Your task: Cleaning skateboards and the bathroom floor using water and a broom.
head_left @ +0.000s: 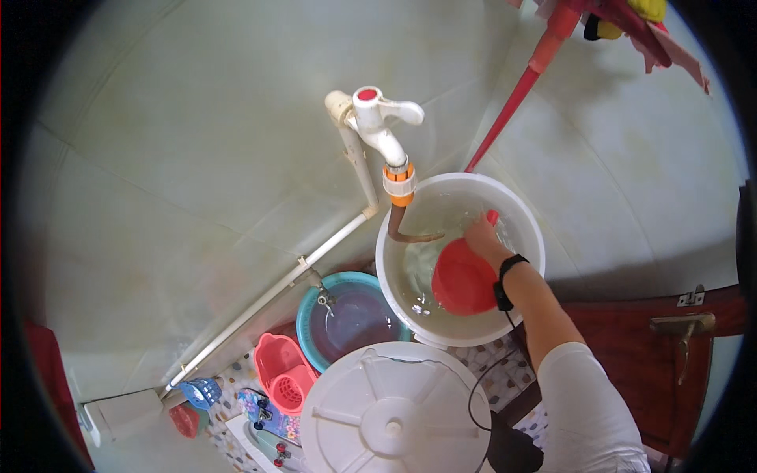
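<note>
Inside the white bucket [535, 236] under the tap [384, 126] — right hand [481, 236] gripping the handle of a red scoop [464, 280], dipped in water. Left hand not in view — teal basin [311, 303] beside the bucket.

Scoop [464, 280] in bucket [527, 217] under tap [378, 126]

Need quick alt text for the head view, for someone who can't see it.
The right hand dips a red scoop into a white bucket of water under a white wall tap. Beside it sit a round white lid and a teal basin.
</note>
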